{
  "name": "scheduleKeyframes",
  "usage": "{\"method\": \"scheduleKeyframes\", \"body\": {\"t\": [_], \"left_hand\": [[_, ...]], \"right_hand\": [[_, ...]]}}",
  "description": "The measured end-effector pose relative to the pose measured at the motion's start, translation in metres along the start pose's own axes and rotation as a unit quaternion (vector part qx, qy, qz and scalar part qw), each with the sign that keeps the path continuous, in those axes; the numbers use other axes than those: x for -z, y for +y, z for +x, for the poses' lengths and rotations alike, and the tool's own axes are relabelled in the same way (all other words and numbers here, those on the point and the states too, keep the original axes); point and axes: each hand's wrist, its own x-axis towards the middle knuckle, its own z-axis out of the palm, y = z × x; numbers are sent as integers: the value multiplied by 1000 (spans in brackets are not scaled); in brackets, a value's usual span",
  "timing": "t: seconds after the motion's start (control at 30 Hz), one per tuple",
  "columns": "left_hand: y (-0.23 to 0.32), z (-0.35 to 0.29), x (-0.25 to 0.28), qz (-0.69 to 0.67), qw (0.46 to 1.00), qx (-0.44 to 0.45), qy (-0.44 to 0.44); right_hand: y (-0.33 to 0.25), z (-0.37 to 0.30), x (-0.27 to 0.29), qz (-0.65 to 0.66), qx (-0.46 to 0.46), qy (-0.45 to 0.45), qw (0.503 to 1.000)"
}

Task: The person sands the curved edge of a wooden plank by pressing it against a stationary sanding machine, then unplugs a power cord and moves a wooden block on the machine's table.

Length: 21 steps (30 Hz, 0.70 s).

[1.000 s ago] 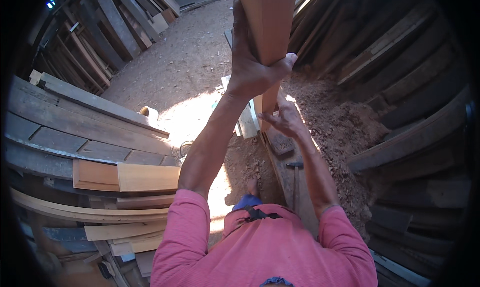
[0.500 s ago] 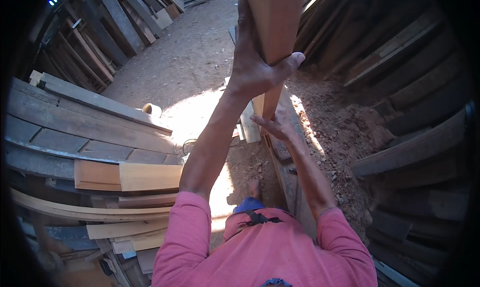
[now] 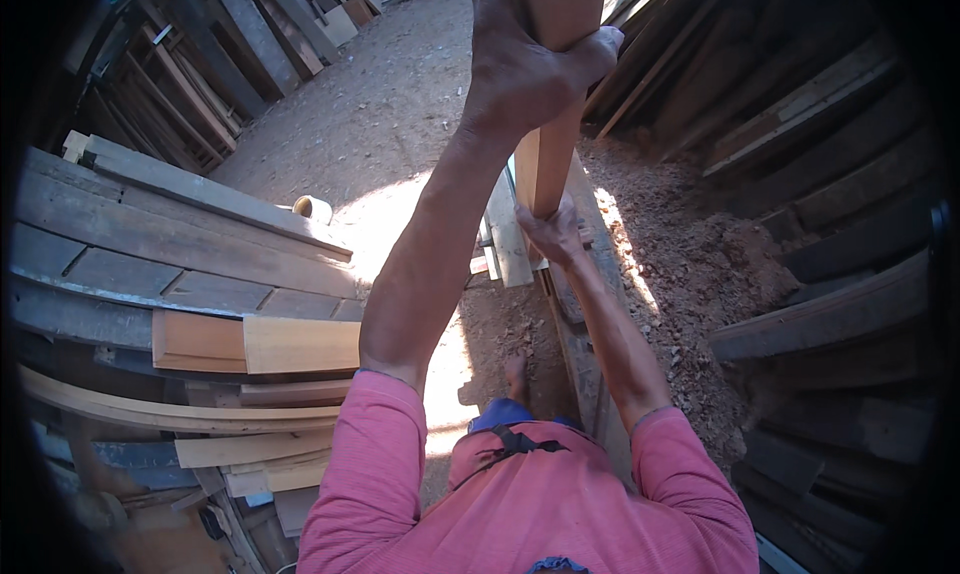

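A long, thick wooden beam (image 3: 553,154) runs up out of the top of the picture, held in both my hands. My left hand (image 3: 525,74) wraps its upper part, thumb across the near face and the other fingers hidden behind. Lower down, my right hand (image 3: 553,232) grips the beam close to its bottom end. That end is just above a long wooden bench (image 3: 580,364); whether it touches is hidden by my hand. Pale boards (image 3: 508,239) lie beside the bench, left of my right hand.
Stacked boards (image 3: 180,239) fill the left side, with lighter planks (image 3: 300,346) on the pile. A heap of wood shavings (image 3: 700,254) covers the ground to the right, before more leaning timber (image 3: 820,314). A pale round container (image 3: 312,210) stands beyond the left stack.
My left hand has moved up and slightly away with the beam. The right hand has shifted a little and now closes around the beam's lower end.
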Motion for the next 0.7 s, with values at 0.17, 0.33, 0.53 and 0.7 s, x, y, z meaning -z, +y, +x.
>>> {"method": "scheduleKeyframes", "body": {"t": [0.17, 0.33, 0.53, 0.7], "left_hand": [[-12, 10, 9, 34, 998, -46, -9], [-14, 12, 10, 35, 997, -66, -9], [-28, 15, 18, 57, 994, -89, -9], [-12, 10, 14, 21, 1000, -4, 10]], "right_hand": [[6, 6, -7, -45, 16, 25, 999], [14, 10, -12, -46, 29, 47, 997], [13, 11, -18, -47, 19, 62, 997], [18, 16, -19, -60, 40, 80, 994]]}}
